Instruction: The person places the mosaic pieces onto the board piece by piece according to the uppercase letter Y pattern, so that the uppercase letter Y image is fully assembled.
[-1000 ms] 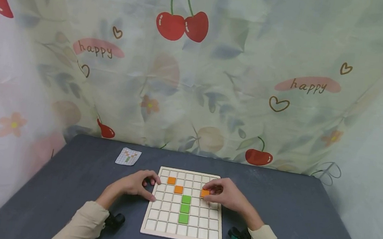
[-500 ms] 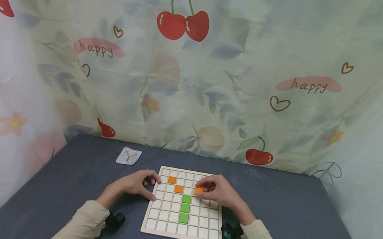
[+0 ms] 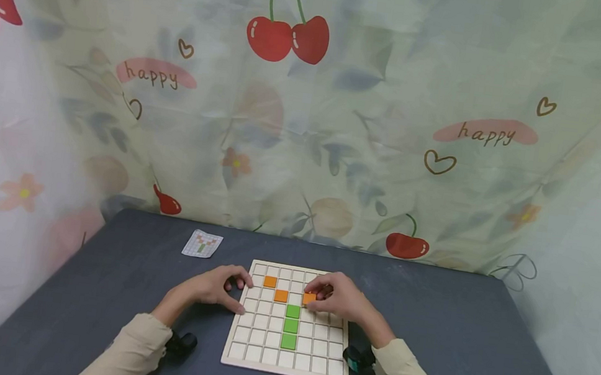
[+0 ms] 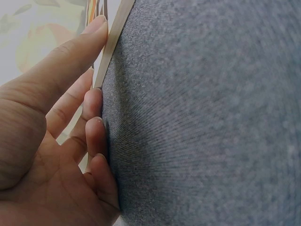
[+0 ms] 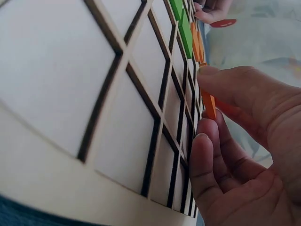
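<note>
A pale wooden grid board (image 3: 284, 374) lies on the table, with two orange tiles, one of them an orange tile (image 3: 269, 282) near the upper left, and a column of green tiles, including a green tile (image 3: 291, 326), in its cells. My right hand (image 3: 340, 295) pinches another orange tile (image 3: 309, 299) between thumb and fingers, just over the board right of the column's top. In the right wrist view that held tile (image 5: 209, 104) stands tilted close to the grid. My left hand (image 3: 209, 286) rests with thumb and index fingertip at the board's left edge; the left wrist view shows its other fingers loosely bent beside the rim.
Behind the left hand lies a small card (image 3: 202, 244) printed with a coloured grid pattern. The dark cloth-covered table (image 3: 429, 328) ends at a patterned curtain (image 3: 305, 150) at the back and sides.
My right hand has slid left across the board with the pinched orange tile, from near the right edge to beside the green column. The left hand has stayed in place.
</note>
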{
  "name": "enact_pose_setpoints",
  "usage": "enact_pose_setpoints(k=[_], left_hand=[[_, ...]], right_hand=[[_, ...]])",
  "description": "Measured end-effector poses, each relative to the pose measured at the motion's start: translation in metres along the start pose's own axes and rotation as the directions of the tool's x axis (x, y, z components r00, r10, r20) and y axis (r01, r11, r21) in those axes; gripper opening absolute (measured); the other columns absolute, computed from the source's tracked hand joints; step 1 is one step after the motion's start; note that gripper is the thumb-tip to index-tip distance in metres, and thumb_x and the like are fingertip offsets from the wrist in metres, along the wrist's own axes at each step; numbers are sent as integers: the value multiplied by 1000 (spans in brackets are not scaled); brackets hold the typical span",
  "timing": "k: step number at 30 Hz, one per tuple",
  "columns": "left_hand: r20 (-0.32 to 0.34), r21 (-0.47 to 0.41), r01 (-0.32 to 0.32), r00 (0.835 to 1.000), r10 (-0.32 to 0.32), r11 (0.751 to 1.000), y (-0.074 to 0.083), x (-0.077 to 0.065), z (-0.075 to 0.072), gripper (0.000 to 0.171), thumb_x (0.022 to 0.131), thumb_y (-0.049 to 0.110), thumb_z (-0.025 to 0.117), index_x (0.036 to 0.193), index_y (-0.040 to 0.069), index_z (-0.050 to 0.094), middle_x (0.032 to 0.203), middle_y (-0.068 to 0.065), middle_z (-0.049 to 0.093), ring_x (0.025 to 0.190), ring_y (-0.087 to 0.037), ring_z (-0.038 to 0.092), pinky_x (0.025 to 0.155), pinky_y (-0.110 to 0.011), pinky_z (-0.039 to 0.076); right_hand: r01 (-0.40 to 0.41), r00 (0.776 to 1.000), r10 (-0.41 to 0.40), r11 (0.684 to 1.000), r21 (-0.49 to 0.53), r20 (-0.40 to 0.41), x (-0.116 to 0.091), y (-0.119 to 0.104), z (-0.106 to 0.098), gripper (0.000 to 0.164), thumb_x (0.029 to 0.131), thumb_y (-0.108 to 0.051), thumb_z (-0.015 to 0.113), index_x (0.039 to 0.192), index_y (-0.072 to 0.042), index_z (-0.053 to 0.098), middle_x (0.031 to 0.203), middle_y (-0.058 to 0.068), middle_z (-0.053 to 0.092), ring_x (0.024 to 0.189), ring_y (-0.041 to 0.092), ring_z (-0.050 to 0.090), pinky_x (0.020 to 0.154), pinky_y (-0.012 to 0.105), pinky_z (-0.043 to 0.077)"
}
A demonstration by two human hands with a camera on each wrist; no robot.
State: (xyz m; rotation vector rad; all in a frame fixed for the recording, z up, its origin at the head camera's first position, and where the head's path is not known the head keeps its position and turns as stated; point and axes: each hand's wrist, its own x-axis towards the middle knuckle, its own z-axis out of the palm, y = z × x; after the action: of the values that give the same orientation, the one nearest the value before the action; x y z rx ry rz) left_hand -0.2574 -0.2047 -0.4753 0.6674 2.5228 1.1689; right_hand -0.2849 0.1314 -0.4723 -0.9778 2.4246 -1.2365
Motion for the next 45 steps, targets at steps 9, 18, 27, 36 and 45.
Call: enact_pose_setpoints(k=[9, 18, 27, 36, 45], left_hand=[[6, -2, 12, 1000, -12, 1000, -2, 0, 1, 43, 79, 11, 90, 112, 5, 65, 99, -7, 53, 86, -23, 45, 79, -37, 36], [1, 3, 16, 1000, -16, 1000, -4, 1, 1, 43, 78, 11, 90, 112, 6, 65, 98, -6, 52, 86, -23, 45, 79, -37, 36], [6, 6, 10, 1000, -10, 1000, -4, 1, 1, 43, 78, 12, 90, 112, 6, 64, 98, -6, 52, 86, -23, 45, 79, -37, 36], [3, 6, 5, 1000, -5, 1000, -3, 1, 1, 43, 78, 12, 91, 112, 6, 65, 99, -6, 53, 86, -22, 45, 79, -36, 37], [-2, 13, 10, 1000, -10, 1000, -4, 1, 1, 43, 78, 12, 91, 112, 6, 65, 98, -5, 53, 86, -22, 46, 79, -35, 37]], right_hand=[[-2, 1000, 2, 999, -39, -1, 3, 2, 1, 21, 86, -5, 82, 107, -3, 76, 93, 5, 68, 77, 16, 57, 70, 30, 48], [-24, 1000, 23, 997, -73, -8, 4, 1, 3, 20, 85, -5, 82, 104, -6, 77, 93, 2, 69, 76, 12, 57, 70, 30, 49], [-46, 999, 44, 994, -101, -23, 6, -1, 5, 19, 84, -4, 83, 103, -6, 77, 91, 1, 68, 76, 13, 56, 70, 31, 48], [-52, 998, 49, 992, -115, -25, 7, -4, 5, 19, 84, -5, 83, 102, -7, 78, 90, 0, 68, 75, 14, 57, 70, 31, 48], [-76, 997, 73, 990, -122, -25, 9, -3, 6, 19, 84, -6, 83, 102, -8, 78, 88, -1, 67, 75, 15, 56, 69, 32, 47]])
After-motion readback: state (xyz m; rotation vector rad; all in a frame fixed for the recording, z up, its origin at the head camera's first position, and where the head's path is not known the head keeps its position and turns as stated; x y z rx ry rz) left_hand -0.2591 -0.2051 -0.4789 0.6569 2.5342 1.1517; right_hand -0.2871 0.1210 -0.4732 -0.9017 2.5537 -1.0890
